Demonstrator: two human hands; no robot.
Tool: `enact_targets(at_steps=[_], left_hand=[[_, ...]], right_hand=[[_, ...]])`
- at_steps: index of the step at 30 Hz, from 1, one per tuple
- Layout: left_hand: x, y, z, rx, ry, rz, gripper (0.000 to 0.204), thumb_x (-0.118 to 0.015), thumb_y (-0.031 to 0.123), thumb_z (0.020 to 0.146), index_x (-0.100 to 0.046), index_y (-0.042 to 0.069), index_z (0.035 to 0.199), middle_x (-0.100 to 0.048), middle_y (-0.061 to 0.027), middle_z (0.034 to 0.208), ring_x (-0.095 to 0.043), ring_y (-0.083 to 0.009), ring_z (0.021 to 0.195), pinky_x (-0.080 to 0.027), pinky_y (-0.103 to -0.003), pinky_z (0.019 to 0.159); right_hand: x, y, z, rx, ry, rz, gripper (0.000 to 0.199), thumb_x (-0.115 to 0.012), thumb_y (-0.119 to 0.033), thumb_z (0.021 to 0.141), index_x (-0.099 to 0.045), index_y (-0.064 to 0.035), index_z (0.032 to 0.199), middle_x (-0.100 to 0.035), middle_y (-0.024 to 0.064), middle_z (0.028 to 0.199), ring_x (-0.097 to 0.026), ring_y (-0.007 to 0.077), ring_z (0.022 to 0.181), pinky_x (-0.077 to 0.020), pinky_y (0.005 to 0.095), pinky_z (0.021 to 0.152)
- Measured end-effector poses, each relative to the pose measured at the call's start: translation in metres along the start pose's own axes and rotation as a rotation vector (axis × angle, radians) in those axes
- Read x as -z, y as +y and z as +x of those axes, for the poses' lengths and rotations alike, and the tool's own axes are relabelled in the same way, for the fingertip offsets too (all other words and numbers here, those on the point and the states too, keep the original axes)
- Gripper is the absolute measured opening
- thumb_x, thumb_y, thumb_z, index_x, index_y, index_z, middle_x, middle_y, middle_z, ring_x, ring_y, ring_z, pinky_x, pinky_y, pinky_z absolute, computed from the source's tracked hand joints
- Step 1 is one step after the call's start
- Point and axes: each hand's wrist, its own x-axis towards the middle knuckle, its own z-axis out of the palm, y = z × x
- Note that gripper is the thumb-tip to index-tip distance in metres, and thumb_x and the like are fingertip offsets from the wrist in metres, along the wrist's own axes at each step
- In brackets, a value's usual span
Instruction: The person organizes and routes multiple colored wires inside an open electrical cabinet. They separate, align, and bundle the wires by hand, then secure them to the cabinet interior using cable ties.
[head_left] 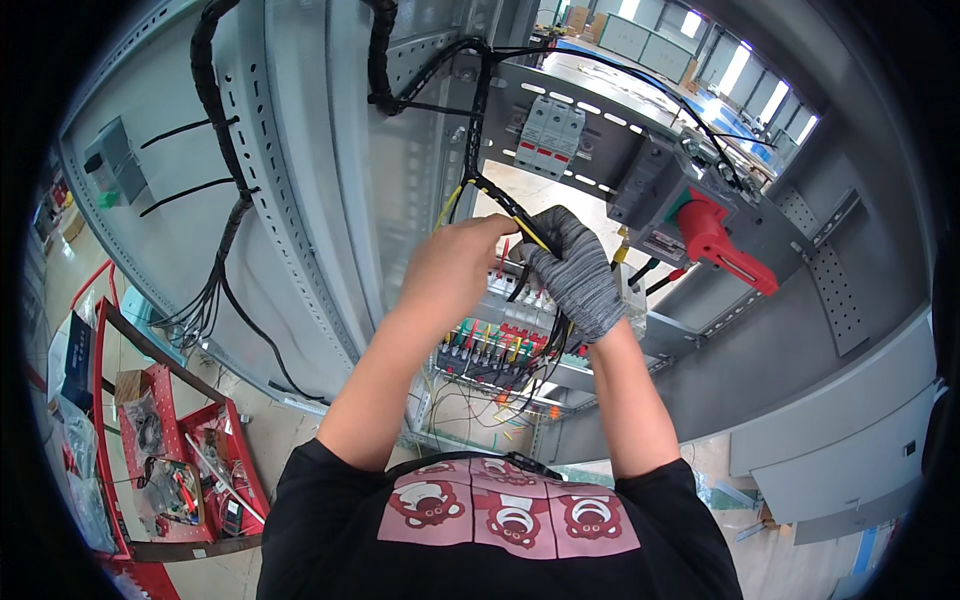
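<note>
A black-wrapped wire bundle (496, 194) with a yellow wire along it runs down from the cabinet's upper frame to my two hands. My right hand (575, 268), in a grey knitted glove, is closed round its lower part. From the left, my bare left hand (450, 265) meets the same bundle, its fingertips pressed against it beside the glove. The fingers' far sides are hidden. Below the hands, loose black wires (548, 355) hang over a row of terminals (490, 345) with red, green and yellow wires.
Inside the metal cabinet, a three-pole breaker block (550, 135) sits on the upper rail, and a red rotary handle (725, 245) juts out at right. Another black harness (228, 165) hangs on the left panel. At lower left stands a red tool cart (165, 450) holding tools and bags.
</note>
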Motion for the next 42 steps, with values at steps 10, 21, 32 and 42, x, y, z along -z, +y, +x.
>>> enact_targets(at_steps=[10,21,32,42], left_hand=[[-0.017,-0.013,0.001,0.009,0.211,0.096,0.03,-0.048,-0.007,0.079,-0.06,0.001,0.106,-0.064,-0.0095,0.091,-0.063,-0.0238,0.079,-0.048,-0.031,0.072],[-0.043,-0.033,0.03,0.204,-0.083,-0.708,0.011,-0.059,0.008,0.09,-0.059,-0.001,0.096,-0.062,-0.0019,0.089,-0.057,-0.0069,0.085,-0.044,-0.022,0.074],[-0.042,-0.041,0.02,-0.03,0.268,-0.142,0.012,-0.053,0.01,0.091,-0.056,0.0,0.085,-0.054,-0.003,0.065,-0.049,-0.0106,0.059,-0.04,-0.027,0.055],[-0.037,-0.032,0.036,0.251,-0.142,-0.942,0.019,-0.057,0.015,0.093,-0.06,0.003,0.108,-0.058,0.0041,0.083,-0.046,-0.0005,0.069,-0.035,-0.017,0.06]], right_hand=[[0.001,0.006,0.004,0.019,0.007,-0.093,0.019,-0.063,-0.003,0.08,-0.057,0.0008,0.097,-0.061,0.0056,0.073,-0.053,0.0101,0.056,-0.0453,0.0263,0.053],[0.015,0.019,0.013,0.025,0.001,-0.032,0.02,-0.063,-0.002,0.08,-0.055,0.0012,0.097,-0.063,0.0078,0.086,-0.059,0.0138,0.081,-0.0479,0.0272,0.075],[0.007,0.026,0.022,0.027,0.053,-0.233,0.024,-0.065,-0.006,0.079,-0.057,0.0008,0.1,-0.065,0.0115,0.085,-0.058,0.0149,0.077,-0.0482,0.0292,0.073],[0.009,0.035,0.021,0.027,0.084,-0.151,0.024,-0.065,-0.009,0.08,-0.057,-0.0003,0.101,-0.065,0.0125,0.082,-0.061,0.0159,0.071,-0.0491,0.0303,0.067]])
